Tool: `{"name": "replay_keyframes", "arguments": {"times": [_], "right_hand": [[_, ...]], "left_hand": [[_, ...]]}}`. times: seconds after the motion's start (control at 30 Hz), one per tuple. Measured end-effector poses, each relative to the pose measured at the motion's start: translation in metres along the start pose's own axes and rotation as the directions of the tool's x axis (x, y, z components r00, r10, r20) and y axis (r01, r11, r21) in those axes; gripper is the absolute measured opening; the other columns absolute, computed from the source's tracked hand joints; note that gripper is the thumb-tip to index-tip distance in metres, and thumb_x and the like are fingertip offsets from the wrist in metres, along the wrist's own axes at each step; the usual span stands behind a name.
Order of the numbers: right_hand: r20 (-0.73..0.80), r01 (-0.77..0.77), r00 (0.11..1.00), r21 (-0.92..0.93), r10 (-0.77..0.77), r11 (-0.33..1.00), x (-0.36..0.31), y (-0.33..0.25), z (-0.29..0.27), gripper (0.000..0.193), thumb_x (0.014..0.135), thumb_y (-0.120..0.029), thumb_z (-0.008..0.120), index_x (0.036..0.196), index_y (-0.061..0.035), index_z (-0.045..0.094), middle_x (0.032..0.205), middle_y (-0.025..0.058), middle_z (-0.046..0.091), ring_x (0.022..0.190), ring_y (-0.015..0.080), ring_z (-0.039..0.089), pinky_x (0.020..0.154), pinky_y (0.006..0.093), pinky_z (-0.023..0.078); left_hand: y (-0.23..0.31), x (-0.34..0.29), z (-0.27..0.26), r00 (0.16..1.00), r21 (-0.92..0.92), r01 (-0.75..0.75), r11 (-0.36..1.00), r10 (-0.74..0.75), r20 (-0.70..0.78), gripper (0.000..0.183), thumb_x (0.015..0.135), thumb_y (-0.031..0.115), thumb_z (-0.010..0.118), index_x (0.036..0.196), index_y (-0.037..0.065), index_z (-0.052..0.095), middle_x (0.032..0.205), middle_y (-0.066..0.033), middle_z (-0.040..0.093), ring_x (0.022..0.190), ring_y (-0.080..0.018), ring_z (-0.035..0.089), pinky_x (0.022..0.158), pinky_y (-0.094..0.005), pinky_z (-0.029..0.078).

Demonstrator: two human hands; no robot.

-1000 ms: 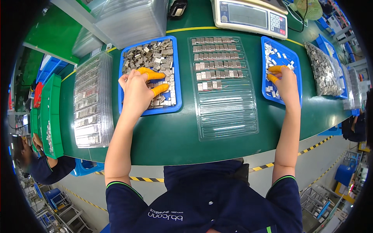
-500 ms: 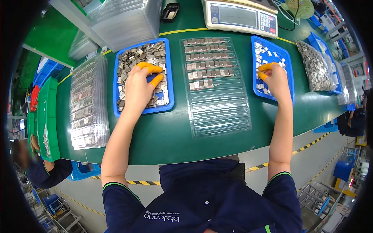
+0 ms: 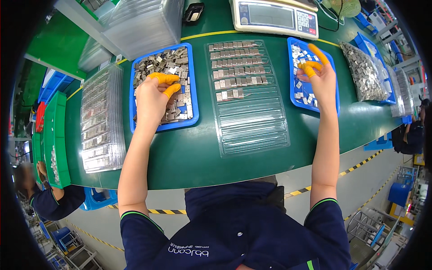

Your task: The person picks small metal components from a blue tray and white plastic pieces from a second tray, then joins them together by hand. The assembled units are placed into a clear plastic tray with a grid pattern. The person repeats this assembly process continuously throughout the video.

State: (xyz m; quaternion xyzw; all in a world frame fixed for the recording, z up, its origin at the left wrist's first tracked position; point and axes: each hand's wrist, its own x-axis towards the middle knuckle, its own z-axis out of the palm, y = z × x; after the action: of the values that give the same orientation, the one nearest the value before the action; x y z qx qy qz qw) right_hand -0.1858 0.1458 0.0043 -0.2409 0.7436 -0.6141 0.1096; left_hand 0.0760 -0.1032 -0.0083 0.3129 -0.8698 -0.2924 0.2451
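Yellow finger covers are on the fingertips of both hands. My left hand (image 3: pixel 150 96) is closed in a pinch over a blue tray (image 3: pixel 194 108) heaped with small metal pieces (image 3: pixel 155 63); whatever lies between its fingertips is too small to make out. Over a second blue tray (image 3: pixel 336 96), which holds small white-and-silver pieces (image 3: pixel 307 98), is my right hand (image 3: pixel 323 83). One of its fingers points up and away while the others curl together, and what they grip is unclear. Between the trays lies a clear plastic blister tray (image 3: pixel 254 130), its far rows filled with metal pieces (image 3: pixel 238 72).
A stack of filled blister trays (image 3: pixel 101 121) stands at the left, and clear plastic trays (image 3: pixel 141 27) rise behind. A digital scale (image 3: pixel 274 18) sits at the back. On the right is a bag of metal pieces (image 3: pixel 364 74). A co-worker's arm (image 3: pixel 56 193) shows beside a green bin (image 3: pixel 56 135).
My right hand has lifted slightly, with one finger now stretched upward away from the others. My left hand has shifted a little to the left over its tray, still pinched.
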Motion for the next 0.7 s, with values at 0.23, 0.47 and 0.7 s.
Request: {"name": "replay_keyframes", "arguments": {"times": [0.23,0.47,0.7], "right_hand": [[0.111,-0.052,0.993,0.219,0.028,0.974,-0.002,-0.003,0.023,0.029,0.082,0.003,0.056,0.111,0.0043,0.057,0.097,0.0175,0.062,0.083,0.0222,0.065,0.074,0.0294,0.054],[0.317,-0.084,0.949,0.242,0.004,0.967,-0.02,-0.022,0.054,0.04,0.081,0.002,0.058,0.12,0.002,0.05,0.09,0.0149,0.064,0.081,0.0216,0.066,0.077,0.029,0.054],[0.63,-0.279,0.777,0.319,0.018,0.906,-0.043,-0.024,0.076,0.017,0.084,-0.001,0.059,0.097,0.0042,0.052,0.097,0.0174,0.062,0.081,0.0236,0.066,0.071,0.0261,0.053]], "left_hand": [[0.04,-0.013,-0.002,0.976,-0.564,0.196,0.802,-0.106,0.189,0.024,0.079,0.004,0.066,0.1,-0.006,0.064,0.089,-0.012,0.067,0.08,-0.0168,0.065,0.071,-0.0251,0.052],[0.063,-0.025,0.02,0.949,-0.717,0.287,0.635,-0.087,0.302,0.019,0.082,0.004,0.063,0.1,-0.004,0.064,0.093,-0.0119,0.066,0.084,-0.0186,0.066,0.069,-0.0244,0.052],[0.061,-0.037,0.034,0.967,-0.665,0.196,0.72,-0.03,0.252,0.019,0.078,0.001,0.066,0.096,-0.003,0.066,0.09,-0.0093,0.067,0.08,-0.0126,0.063,0.073,-0.0236,0.051]]}}
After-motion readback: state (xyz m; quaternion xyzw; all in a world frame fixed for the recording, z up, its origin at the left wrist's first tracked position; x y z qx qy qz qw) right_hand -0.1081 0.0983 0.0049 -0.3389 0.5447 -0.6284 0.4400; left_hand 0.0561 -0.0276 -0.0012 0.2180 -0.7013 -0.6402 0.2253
